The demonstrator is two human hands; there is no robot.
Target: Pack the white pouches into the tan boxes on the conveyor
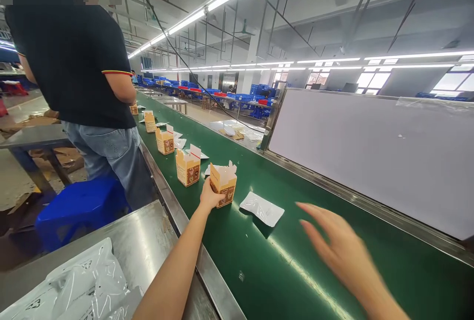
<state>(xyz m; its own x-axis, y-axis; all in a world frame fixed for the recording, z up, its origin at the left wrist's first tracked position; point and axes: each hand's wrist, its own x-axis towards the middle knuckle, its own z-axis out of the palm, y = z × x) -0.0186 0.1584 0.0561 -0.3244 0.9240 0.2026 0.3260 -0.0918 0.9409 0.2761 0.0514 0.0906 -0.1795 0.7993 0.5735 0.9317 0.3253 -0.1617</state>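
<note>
The left hand [212, 196] is closed against the lower side of a small yellow-and-brown carton [223, 185], whose top flaps stand open, while the right hand [335, 241] — blurred, its fingers spread open — hangs over the green conveyor belt [296, 280], near a flat white plastic packet [261, 209] but not touching it. The carton stands on the belt just left of that packet. Beyond it, a line of similar cartons [187, 167] runs along the belt, with white sheets [180, 143] lying beside them. Left of the belt, a steel table [144, 226] holds white plastic bags [85, 280], and a co-worker [74, 73] in a black shirt and jeans stands near a blue stool [81, 211] — blue crates [240, 97] line the benches far off.
</note>
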